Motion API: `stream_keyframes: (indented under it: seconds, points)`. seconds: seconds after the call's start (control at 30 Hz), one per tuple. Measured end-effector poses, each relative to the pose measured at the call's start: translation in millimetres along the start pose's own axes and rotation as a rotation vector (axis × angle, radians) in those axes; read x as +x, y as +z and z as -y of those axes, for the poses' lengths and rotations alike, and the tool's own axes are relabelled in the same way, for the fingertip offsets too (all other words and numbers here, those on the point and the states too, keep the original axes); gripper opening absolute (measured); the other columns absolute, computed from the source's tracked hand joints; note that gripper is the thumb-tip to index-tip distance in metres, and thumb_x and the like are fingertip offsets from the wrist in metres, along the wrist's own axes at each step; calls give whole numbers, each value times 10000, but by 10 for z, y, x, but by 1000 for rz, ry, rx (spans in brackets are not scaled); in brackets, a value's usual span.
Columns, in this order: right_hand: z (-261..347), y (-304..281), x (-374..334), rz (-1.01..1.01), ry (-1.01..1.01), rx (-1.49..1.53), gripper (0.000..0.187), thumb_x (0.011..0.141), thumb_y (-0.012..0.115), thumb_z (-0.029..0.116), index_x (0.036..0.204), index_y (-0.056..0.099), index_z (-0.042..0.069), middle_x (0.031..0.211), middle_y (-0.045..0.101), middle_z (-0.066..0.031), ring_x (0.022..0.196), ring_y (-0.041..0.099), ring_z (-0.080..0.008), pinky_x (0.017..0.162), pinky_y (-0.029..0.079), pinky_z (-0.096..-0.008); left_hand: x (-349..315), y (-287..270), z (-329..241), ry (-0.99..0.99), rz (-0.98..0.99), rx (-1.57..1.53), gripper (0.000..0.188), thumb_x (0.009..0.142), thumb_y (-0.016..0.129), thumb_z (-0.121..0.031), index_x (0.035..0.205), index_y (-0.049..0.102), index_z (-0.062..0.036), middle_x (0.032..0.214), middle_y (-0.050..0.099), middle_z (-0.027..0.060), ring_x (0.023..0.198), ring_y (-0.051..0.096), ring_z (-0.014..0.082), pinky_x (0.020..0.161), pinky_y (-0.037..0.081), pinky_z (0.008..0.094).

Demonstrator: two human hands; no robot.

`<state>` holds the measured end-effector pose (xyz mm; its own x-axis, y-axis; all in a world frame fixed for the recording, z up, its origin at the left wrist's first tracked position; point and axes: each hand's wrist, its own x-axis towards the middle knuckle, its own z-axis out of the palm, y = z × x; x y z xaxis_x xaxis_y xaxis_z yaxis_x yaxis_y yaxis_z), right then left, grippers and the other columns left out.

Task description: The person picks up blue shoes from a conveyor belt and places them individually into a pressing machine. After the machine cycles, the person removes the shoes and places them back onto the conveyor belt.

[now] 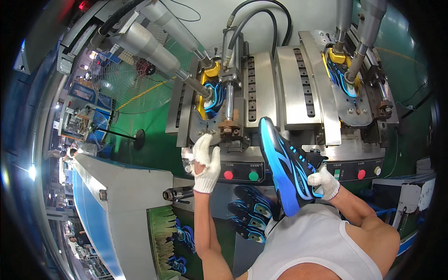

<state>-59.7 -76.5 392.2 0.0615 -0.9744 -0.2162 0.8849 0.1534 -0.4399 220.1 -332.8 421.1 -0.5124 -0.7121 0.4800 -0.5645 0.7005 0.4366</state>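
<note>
My right hand (325, 181), in a white knitted glove, grips a black sneaker (288, 169) by its collar. The sneaker is tilted with the toe pointing up and away; its blue-to-purple sole side faces left. My left hand (206, 164), also gloved, is raised with fingers apart and nothing in it, in front of the machine's control panel (240, 172). Bare skin shows through a gap in that glove. One shoe (213, 97) sits clamped in the left station of the press under metal rods, and another shoe (340, 77) in the right station.
Several black-and-blue shoe uppers (252, 212) lie below the panel, left of my body. More shoes (185, 237) show beside a green fringe curtain (161, 240) on a grey conveyor housing (123, 205). Red and green buttons (228, 175) line the panel. A large fan (137, 70) stands far left.
</note>
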Motion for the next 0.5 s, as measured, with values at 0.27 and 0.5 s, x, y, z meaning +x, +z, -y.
stream_keyframes:
  seconds: [0.27,0.5]
  points:
    - [-144,56,173,-24,-83,47,750,812,722,-31,1511,450,-26,1370,645,-207,1148,709,-303,962,612,-454,613,481,690,142,148,72,412,977,606,-67,1382,575,1,1393,581,244,1301,552,420,1107,451,465]
    - [-100,79,158,-143,-103,-44,770,799,702,-35,1520,432,-57,1359,652,-198,1151,695,-279,977,589,-424,1177,1257,1233,26,155,102,657,975,632,-132,1563,372,2,1524,442,308,1406,450,459,1169,377,475]
